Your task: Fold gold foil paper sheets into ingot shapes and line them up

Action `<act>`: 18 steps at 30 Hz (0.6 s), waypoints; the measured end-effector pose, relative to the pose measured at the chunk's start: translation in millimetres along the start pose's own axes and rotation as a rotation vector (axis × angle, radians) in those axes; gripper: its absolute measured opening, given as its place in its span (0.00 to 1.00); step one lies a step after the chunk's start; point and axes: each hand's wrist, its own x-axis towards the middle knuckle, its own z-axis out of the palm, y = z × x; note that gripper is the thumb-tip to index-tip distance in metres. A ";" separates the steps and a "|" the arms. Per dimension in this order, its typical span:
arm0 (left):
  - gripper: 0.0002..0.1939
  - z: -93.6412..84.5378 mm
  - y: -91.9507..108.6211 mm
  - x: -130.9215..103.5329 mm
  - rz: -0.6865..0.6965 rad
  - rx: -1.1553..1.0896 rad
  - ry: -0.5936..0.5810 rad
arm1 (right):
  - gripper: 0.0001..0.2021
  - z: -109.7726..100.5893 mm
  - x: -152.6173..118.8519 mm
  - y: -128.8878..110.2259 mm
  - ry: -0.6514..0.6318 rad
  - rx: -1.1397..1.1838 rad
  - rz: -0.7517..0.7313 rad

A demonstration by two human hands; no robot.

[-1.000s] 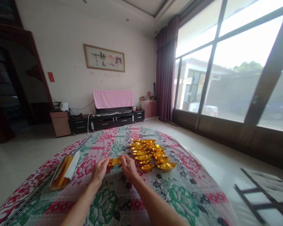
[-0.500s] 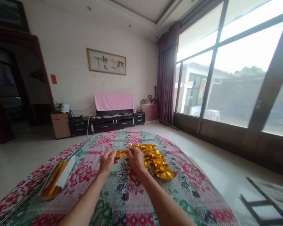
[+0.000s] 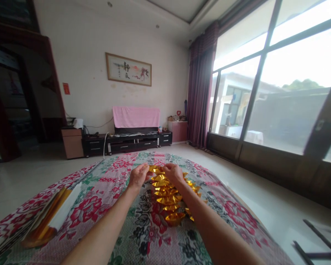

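Between my two hands is a folded gold foil paper ingot (image 3: 156,169), held level by its ends at the far end of a row of similar pieces. My left hand (image 3: 138,176) pinches its left end, fingers closed. At the other end, my right hand (image 3: 173,173) grips it with fingers pressed together. Several gold paper ingots (image 3: 169,200) lie in rows on the flowered cloth just below the hands. My right forearm hides part of the right-hand row.
A stack of gold and white paper sheets (image 3: 45,224) lies at the left on the flowered tablecloth (image 3: 110,221). Beyond the table stand a low black cabinet (image 3: 127,145) and a pink-draped object (image 3: 136,117). A dark-framed seat (image 3: 320,244) is at the lower right.
Both hands have moved right and slightly away with the gold paper ingot, now over the far end of the row. More of the ingots show below them. The view has shifted a little.
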 end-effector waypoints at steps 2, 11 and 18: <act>0.24 0.9 -1.7 5.4 -0.026 0.016 0.009 | 0.11 1.3 9.7 5.2 0.013 -0.033 0.024; 0.16 -5.1 -44.8 32.2 0.061 0.339 -0.090 | 0.10 15.4 40.9 19.1 0.066 -0.207 0.157; 0.15 4.5 -48.6 37.9 0.058 0.401 -0.219 | 0.10 20.8 62.3 28.0 0.036 -0.307 0.204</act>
